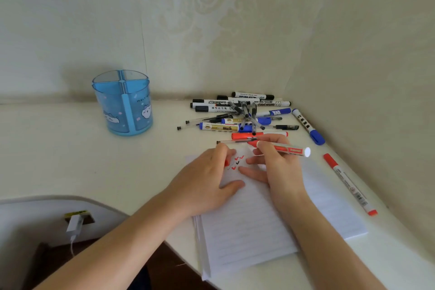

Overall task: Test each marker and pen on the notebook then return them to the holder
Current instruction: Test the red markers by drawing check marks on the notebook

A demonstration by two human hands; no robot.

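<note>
An open lined notebook point(247, 219) lies on the white desk, with a few red and black tick marks point(237, 162) near its top. My right hand point(280, 172) grips a red-labelled white marker point(287, 149), whose red front end points left above the page. My left hand point(207, 183) rests on the notebook with its fingers curled; a small red piece point(226, 162), apparently a cap, shows between them. The blue divided holder point(122, 103) stands at the back left with nothing sticking out of it. A pile of markers and pens point(240, 113) lies behind the notebook.
A red marker point(348, 183) lies right of the notebook and a blue-capped marker point(308, 126) lies by the corner wall. Another red marker point(259, 135) and a clear pen point(233, 142) lie just beyond my hands. The desk edge curves at lower left, near a white plug point(75, 223).
</note>
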